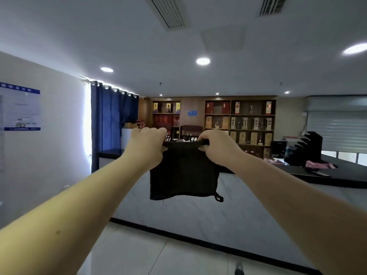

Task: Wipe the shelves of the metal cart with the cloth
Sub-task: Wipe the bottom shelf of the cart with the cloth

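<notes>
Cloth (183, 171): black, square, held up in the air at arm's length and hanging flat from its top edge between the two hands. A small loop (218, 197) hangs at the bottom corner below the right hand.

Left hand (148, 145): fingers curled over the top left corner of the cloth, thumb pinching it from the near side. Forearm bare and stretched forward.

Right hand (218, 146): clenched on the top right corner in the same way, level with the left hand. The top hem runs taut between the two.

Counter (248, 211): pale marbled front with a dark base strip, standing beyond and below the hands. Its dark top (349, 176) runs off to the right of the right hand.

Pink bundle (317, 164): lying on the dark top, well to the right of the right hand.

Black tiered stand (309, 144): on the same top, just behind the pink bundle.

Wall shelving (250, 124): wooden, filled with boxes and bottles, far beyond both hands.

Curtain (113, 120): blue, beyond and left of the left hand, with bright light at its edge.

Wall notice (19, 108): blue-bordered, far left of the left hand; the text is too blurred to read.

Roller shutter (337, 124): grey, far right, above the dark top.

Ceiling lights (203, 61): round, recessed, above the hands.

Floor (139, 255): pale tiles under the forearms.
</notes>
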Motion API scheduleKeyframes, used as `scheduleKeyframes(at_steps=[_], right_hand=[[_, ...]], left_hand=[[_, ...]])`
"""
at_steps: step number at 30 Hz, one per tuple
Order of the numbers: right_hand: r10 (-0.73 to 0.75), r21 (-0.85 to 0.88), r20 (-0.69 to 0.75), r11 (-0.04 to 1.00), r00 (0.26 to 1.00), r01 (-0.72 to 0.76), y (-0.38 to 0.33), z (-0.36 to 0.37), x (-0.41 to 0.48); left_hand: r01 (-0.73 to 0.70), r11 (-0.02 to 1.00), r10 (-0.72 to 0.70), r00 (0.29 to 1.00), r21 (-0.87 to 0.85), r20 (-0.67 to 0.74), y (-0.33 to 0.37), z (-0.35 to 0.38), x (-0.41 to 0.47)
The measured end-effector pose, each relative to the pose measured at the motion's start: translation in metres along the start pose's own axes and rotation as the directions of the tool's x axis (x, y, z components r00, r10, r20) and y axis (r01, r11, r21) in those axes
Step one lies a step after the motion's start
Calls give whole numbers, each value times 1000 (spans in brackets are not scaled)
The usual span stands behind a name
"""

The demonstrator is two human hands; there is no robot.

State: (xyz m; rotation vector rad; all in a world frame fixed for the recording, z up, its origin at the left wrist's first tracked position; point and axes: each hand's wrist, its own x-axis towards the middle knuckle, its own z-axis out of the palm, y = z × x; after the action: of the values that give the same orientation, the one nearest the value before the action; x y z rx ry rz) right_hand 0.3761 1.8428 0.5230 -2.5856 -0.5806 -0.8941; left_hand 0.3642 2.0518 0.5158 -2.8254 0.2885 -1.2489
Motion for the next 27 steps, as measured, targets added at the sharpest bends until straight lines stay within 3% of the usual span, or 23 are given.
scheduleKeyframes(at_steps=[5, 10, 14, 20, 27], right_hand=[[-61, -24, -41, 998, 997, 60, 20, 69, 68], [-71, -122, 26, 990, 997, 74, 46, 156, 147], [-141, -272, -6, 953, 990, 134, 63, 219, 211], [-267, -481, 84, 833, 960, 274, 106, 311, 277], [-154, -667, 130, 718, 980, 201, 193, 362, 323]], left_hand=[[-148, 988, 152, 983, 49, -98, -55, 88, 47], [-281, 948, 291, 955, 147, -54, -106, 173, 104], [-285, 952, 292, 955, 110, -55, -149, 229, 155], [-342, 937, 344, 939, 75, -9, -195, 351, 212], [-469, 875, 457, 882, -118, -117, -176, 497, 306]])
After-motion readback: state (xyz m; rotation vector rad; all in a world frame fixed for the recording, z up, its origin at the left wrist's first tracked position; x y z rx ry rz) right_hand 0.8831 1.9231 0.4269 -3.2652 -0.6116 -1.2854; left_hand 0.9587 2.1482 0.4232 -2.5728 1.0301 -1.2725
